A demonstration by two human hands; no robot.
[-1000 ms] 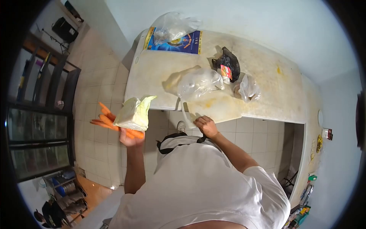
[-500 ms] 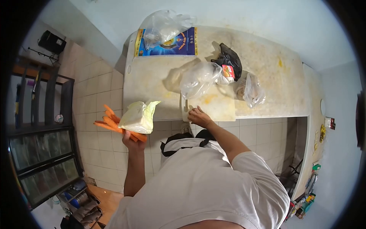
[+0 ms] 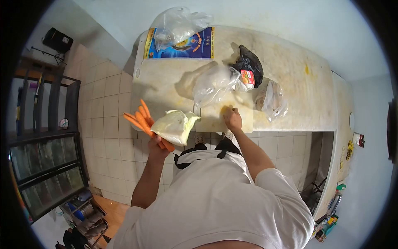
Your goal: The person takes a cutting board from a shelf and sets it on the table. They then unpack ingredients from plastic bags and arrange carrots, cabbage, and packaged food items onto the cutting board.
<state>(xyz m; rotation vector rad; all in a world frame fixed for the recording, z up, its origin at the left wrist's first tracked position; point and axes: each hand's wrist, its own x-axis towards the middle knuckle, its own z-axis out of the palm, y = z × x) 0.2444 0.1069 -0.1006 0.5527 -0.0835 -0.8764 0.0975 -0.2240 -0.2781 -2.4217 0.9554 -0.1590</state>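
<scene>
My left hand [image 3: 156, 147] is closed around a bunch of orange carrots [image 3: 143, 119], held at the table's front edge. A pale green piece of cabbage [image 3: 173, 128] rests against the carrots, also held up by that hand. My right hand [image 3: 233, 119] is over the white cutting board [image 3: 211, 122], its fingers curled together near a yellowish stain. Whatever those fingers may hold is hidden. Just beyond the board lies a clear plastic bag [image 3: 213, 85].
On the table [image 3: 298, 103] are a black plastic bag [image 3: 249, 64], a red-labelled packet [image 3: 247, 77] and another clear bag [image 3: 271, 99] with brownish contents. A blue printed sheet [image 3: 199, 45] lies at the back left, under a clear bag [image 3: 180, 27]. A dark shelf [image 3: 45, 162] stands left.
My left hand has brought the carrots and cabbage rightward, closer to the cutting board. From the board's front left, my right hand has moved right and farther in, its fingers now curled.
</scene>
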